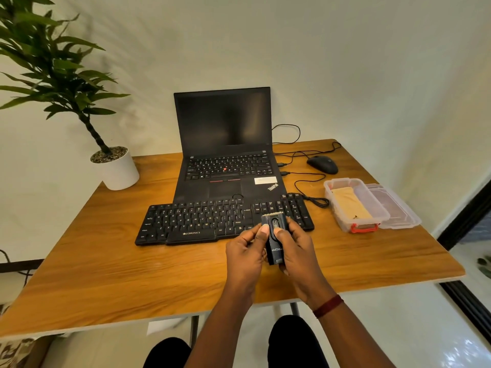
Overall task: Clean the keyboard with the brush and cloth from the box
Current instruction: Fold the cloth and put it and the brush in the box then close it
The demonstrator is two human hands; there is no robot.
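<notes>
A black Zebronics keyboard lies across the wooden table in front of the laptop. Both hands hold a small dark blue brush above the keyboard's right end, pale bristles showing at its top. My left hand grips its left side with the thumb up on the edge. My right hand wraps its right side, thumb resting on a slider on the front. A clear plastic box with red latches stands at the right, with a beige cloth lying inside.
An open black laptop stands behind the keyboard. A black mouse and loose cables lie at the back right. The box's clear lid rests beside it. A potted plant sits at the back left corner.
</notes>
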